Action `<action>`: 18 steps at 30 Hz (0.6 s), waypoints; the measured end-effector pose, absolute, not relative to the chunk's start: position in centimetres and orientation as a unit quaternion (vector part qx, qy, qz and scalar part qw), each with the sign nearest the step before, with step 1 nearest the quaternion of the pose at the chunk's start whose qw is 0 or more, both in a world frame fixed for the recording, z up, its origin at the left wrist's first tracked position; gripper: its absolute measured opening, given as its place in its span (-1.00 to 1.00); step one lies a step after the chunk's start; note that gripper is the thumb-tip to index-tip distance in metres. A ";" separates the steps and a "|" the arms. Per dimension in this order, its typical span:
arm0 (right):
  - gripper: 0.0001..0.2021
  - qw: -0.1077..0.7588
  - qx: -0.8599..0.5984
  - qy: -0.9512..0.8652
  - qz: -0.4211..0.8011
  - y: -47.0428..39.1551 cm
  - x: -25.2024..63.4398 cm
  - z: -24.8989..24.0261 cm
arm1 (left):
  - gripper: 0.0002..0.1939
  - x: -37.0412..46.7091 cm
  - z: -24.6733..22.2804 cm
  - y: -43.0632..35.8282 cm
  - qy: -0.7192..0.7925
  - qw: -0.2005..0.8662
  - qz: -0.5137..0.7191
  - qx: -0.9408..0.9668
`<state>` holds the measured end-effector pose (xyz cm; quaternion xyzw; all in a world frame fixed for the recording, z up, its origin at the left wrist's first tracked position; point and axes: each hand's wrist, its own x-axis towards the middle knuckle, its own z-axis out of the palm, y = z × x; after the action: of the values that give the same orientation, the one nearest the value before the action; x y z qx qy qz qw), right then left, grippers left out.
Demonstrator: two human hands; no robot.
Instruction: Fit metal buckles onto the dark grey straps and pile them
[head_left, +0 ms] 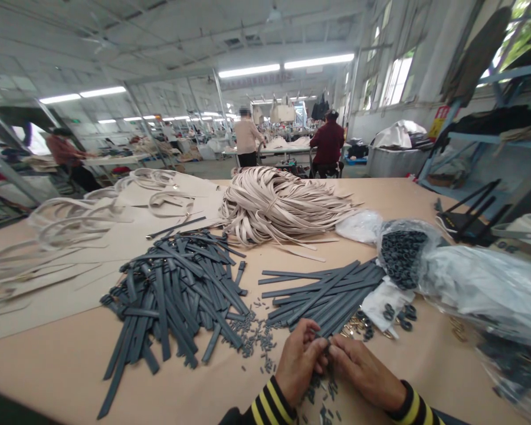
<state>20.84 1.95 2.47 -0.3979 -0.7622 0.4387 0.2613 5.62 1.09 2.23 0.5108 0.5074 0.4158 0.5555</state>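
My left hand point(300, 359) and my right hand point(363, 372) meet at the table's near edge, fingertips pinched together on the end of a dark grey strap point(331, 295) that reaches up to the right. Small grey strap loops point(256, 335) lie scattered just left of and under my hands. A big heap of finished dark straps point(177, 292) lies to the left. A flatter stack of plain straps point(318, 289) sits right above my hands. Gold buckles point(356, 324) and black rings point(402, 313) lie to the right.
A bundle of beige straps point(278, 203) lies mid-table, more pale strap loops point(71, 218) at far left. Clear bags point(478, 283), one with black rings point(400, 248), crowd the right side. Black metal legs point(473, 212) stand at right. Other people point(327, 144) work at far tables.
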 end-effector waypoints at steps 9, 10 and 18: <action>-0.83 0.238 -0.421 -0.766 0.424 1.5 20.6 2.3 | -0.72 5.5 2.0 0.1 0.501 0.627 0.341 0.489; -0.83 0.232 -0.421 -0.773 0.415 1.6 20.7 2.4 | -0.71 5.4 2.1 -0.1 0.501 0.624 0.348 0.488; -0.80 0.203 -0.393 -0.779 0.445 2.2 21.8 4.0 | -0.68 4.5 3.5 0.6 0.492 0.592 0.380 0.513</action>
<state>21.81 2.25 3.96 -0.3927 -0.7789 0.4448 0.2031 4.52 0.60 3.53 0.5134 0.4919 0.3798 0.5918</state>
